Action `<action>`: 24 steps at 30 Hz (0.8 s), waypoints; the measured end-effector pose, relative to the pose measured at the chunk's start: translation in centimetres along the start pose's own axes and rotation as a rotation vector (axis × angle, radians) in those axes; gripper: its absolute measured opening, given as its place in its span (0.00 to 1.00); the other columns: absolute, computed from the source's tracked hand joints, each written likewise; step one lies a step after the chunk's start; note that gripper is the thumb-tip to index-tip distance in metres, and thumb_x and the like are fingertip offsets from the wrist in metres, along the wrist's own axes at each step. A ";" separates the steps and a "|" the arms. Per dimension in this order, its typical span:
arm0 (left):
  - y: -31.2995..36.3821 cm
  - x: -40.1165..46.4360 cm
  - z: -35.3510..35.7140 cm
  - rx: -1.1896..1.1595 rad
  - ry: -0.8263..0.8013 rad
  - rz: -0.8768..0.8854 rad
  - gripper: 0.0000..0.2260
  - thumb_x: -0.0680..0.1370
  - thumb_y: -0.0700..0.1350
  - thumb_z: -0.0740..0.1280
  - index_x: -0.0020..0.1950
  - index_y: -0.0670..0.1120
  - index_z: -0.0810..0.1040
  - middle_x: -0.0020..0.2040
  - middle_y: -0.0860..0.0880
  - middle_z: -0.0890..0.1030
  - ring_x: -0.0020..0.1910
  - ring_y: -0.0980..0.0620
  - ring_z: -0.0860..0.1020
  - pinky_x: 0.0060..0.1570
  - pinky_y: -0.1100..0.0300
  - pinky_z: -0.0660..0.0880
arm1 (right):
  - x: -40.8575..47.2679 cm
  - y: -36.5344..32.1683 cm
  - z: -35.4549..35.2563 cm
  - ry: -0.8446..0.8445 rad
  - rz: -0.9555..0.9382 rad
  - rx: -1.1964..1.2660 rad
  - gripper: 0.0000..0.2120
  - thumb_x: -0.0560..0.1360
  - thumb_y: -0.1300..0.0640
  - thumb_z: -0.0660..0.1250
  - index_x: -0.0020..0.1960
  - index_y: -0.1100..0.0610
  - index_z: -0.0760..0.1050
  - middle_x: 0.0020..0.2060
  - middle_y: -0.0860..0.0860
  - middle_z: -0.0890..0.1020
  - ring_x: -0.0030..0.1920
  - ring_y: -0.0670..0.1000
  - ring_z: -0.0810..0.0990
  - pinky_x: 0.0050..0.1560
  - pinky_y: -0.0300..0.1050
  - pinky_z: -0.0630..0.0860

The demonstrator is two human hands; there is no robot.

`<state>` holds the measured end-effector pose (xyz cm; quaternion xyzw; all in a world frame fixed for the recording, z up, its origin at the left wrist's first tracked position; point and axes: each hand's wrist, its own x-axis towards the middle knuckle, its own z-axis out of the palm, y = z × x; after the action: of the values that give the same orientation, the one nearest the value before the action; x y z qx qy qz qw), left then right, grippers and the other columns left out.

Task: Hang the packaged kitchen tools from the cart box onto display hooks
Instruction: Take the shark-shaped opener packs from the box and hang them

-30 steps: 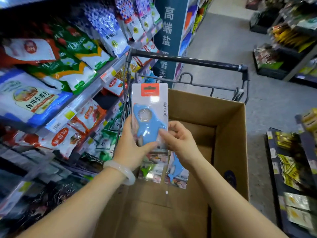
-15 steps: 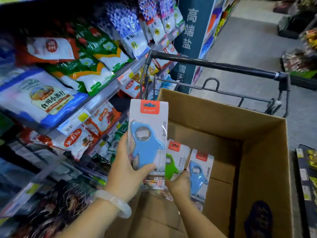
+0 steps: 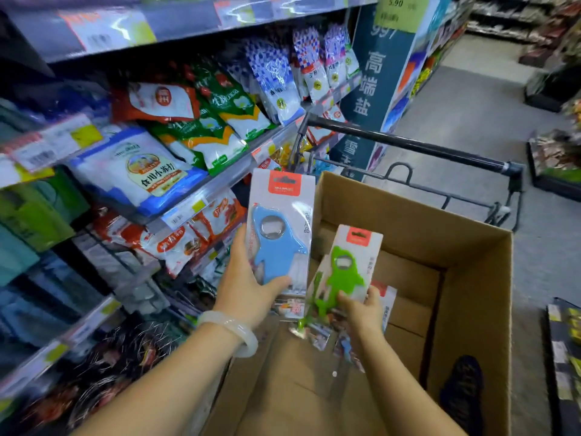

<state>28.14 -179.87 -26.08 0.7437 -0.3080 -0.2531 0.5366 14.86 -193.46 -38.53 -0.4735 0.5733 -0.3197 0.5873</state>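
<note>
Blue opener pack (image 3: 280, 228) stands upright in the left hand (image 3: 248, 289), thumb across its lower front, beside the shelf of bagged goods (image 3: 151, 174). Over the cardboard box (image 3: 468, 278) in the cart (image 3: 440, 152), the right hand (image 3: 364, 313) grips a tilted green opener pack (image 3: 349, 265) with more packs bunched beneath.

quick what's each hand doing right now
Left hand: grips the carded blue shark-shaped bottle opener pack.
Right hand: holds the carded green shark-shaped bottle opener pack, others behind it.
</note>
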 end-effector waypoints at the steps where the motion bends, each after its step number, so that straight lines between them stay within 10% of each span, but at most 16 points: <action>1: 0.4 -0.6 -0.6 -0.006 0.014 0.014 0.44 0.69 0.36 0.74 0.75 0.54 0.52 0.72 0.55 0.65 0.68 0.57 0.66 0.55 0.67 0.69 | -1.2 -1.7 -0.1 -0.025 -0.061 0.082 0.12 0.73 0.68 0.67 0.51 0.57 0.67 0.43 0.57 0.79 0.33 0.52 0.81 0.32 0.49 0.79; 13: 3.1 -17.4 -15.2 -0.050 0.346 0.152 0.43 0.71 0.38 0.73 0.76 0.53 0.49 0.64 0.64 0.61 0.64 0.61 0.64 0.57 0.67 0.64 | -24.2 -10.8 3.3 -0.586 -0.640 0.055 0.15 0.71 0.71 0.68 0.49 0.52 0.73 0.43 0.48 0.83 0.42 0.43 0.82 0.45 0.39 0.80; 24: -0.2 -48.1 -35.4 0.052 0.926 0.045 0.45 0.70 0.42 0.73 0.76 0.55 0.46 0.70 0.62 0.56 0.73 0.52 0.62 0.66 0.55 0.65 | -55.6 -3.9 13.6 -1.231 -0.608 0.101 0.16 0.72 0.69 0.67 0.53 0.51 0.73 0.48 0.49 0.83 0.48 0.48 0.82 0.48 0.41 0.80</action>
<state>20.40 -122.03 -13.58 0.7849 -0.0583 0.1253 0.6041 21.13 -141.16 -15.77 -0.6808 -0.0387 -0.1696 0.7115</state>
